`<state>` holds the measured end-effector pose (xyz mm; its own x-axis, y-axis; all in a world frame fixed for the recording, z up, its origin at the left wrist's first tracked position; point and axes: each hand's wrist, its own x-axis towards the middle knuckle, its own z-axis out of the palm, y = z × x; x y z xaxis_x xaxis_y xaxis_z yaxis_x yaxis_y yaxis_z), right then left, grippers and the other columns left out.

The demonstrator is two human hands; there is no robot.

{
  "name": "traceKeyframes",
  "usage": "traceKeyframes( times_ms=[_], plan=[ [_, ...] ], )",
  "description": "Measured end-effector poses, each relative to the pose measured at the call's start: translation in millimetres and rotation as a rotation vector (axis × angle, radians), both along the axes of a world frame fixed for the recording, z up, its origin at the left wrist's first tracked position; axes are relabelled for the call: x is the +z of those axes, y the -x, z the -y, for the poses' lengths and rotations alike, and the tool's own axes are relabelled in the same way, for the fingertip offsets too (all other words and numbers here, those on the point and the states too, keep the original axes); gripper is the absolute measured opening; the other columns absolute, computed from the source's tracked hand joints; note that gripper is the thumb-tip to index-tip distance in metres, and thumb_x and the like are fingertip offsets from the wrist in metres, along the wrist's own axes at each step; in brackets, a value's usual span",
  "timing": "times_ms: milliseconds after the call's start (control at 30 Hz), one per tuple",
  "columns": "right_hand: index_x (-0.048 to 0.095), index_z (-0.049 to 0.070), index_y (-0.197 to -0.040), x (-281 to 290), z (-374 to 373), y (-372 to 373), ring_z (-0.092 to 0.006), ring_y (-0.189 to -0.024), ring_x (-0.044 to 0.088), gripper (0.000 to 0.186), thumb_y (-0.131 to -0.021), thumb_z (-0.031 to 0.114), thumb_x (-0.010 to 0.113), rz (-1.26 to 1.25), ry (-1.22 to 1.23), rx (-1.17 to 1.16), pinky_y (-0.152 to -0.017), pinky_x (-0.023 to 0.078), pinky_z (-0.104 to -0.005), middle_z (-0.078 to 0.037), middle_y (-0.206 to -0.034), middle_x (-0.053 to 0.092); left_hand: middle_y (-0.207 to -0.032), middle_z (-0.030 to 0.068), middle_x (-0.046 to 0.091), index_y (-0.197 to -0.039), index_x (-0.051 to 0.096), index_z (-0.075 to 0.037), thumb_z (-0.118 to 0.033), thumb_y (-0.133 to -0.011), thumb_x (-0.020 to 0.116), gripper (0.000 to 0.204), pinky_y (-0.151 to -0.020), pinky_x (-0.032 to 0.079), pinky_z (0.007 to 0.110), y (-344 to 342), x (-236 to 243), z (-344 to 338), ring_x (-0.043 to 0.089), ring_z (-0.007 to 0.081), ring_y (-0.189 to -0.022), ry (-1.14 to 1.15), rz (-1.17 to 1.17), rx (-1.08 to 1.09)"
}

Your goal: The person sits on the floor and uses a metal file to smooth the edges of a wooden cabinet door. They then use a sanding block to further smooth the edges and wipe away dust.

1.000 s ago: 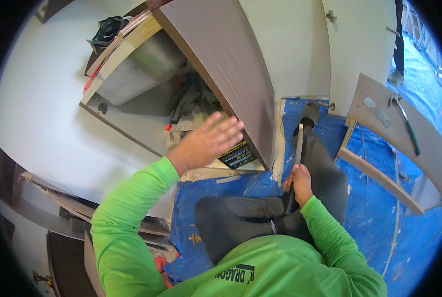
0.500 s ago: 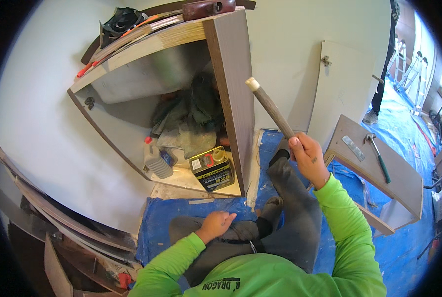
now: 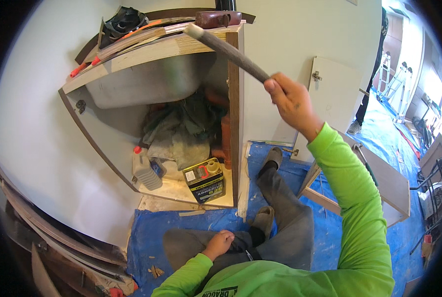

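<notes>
Ahead of you stands the cabinet (image 3: 234, 133). On its floor, the jug (image 3: 146, 173) sits left of the tin (image 3: 204, 182), with the cloths (image 3: 183, 126) behind both and the basin (image 3: 141, 81) above. A block (image 3: 216, 19) rests on top, at the right end. The stick (image 3: 235, 58) in your right hand (image 3: 292, 101) crosses before that corner. To your right, a hammer (image 3: 366, 163) lies on the frame (image 3: 391, 187), and a door panel (image 3: 334, 96) stands behind it.

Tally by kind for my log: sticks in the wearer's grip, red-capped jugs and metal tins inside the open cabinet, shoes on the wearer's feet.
Stick in the right hand: 1
Red-capped jug: 1
Metal tin: 1
Worn shoes: 2
Total: 5
</notes>
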<state>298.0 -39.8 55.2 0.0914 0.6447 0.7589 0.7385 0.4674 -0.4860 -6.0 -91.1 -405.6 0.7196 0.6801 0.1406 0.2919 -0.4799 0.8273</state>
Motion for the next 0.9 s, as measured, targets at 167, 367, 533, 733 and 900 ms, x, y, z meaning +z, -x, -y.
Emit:
traceKeyframes(
  times_ms=[167, 367, 533, 733, 900],
  plan=[
    [0.060, 0.002, -0.094, 43, -5, 0, -0.0109, -0.061, 0.041, 0.040, -0.101, 0.041, 0.061, 0.230, 0.054, -0.088, -0.056, 0.037, -0.0295, 0.000, -0.066, 0.044, -0.094, 0.0146, 0.069, -0.086, 0.068, -0.003, -0.025, -0.094, 0.065, 0.024, -0.085, 0.051, 0.045, -8, 81, -29, 0.065, 0.0371, -0.092, -0.107, -0.020, 0.070],
    [0.062, 0.002, -0.097, 59, -4, 4, -0.0125, -0.063, 0.043, 0.033, -0.100, 0.035, 0.063, 0.113, 0.088, 0.061, -0.060, 0.040, -0.0303, -0.004, -0.068, 0.047, -0.106, 0.0125, 0.069, -0.094, 0.067, -0.006, -0.019, -0.084, 0.074, 0.017, -0.095, 0.047, 0.046, 0, 346, -117, 0.064, 0.0336, -0.103, -1.089, 0.301, 0.180],
    [0.065, 0.002, -0.099, 59, -1, -16, -0.0153, -0.064, 0.049, 0.032, -0.100, 0.034, 0.062, 0.141, 0.012, -0.036, -0.061, 0.044, -0.0331, -0.010, -0.069, 0.056, -0.121, 0.0144, 0.067, -0.114, 0.065, -0.002, -0.013, -0.097, 0.062, 0.020, -0.102, 0.046, 0.039, -29, 513, -141, 0.060, 0.0304, -0.117, -1.351, 0.566, 0.298],
    [0.065, 0.003, -0.093, 39, 3, -13, -0.0362, -0.069, 0.062, 0.035, -0.099, 0.037, 0.062, 0.188, -0.074, -0.057, -0.066, 0.050, -0.0459, -0.020, -0.076, 0.065, -0.112, 0.0138, 0.069, -0.097, 0.066, 0.001, -0.017, -0.099, 0.064, 0.018, -0.099, 0.046, 0.044, -46, 557, -130, 0.062, 0.0344, -0.112, -1.829, 0.499, 0.260],
    [0.064, 0.004, -0.089, 19, 24, -3, -0.0411, -0.081, 0.066, 0.033, -0.094, 0.037, 0.064, 0.413, -0.125, -0.106, -0.072, 0.052, -0.0507, -0.020, -0.082, 0.066, -0.102, 0.0128, 0.069, -0.088, 0.063, -0.003, -0.017, -0.095, 0.068, 0.017, -0.086, 0.050, 0.045, -95, 535, -71, 0.064, 0.0371, -0.099, -1.748, 0.276, 0.039]
  ],
)
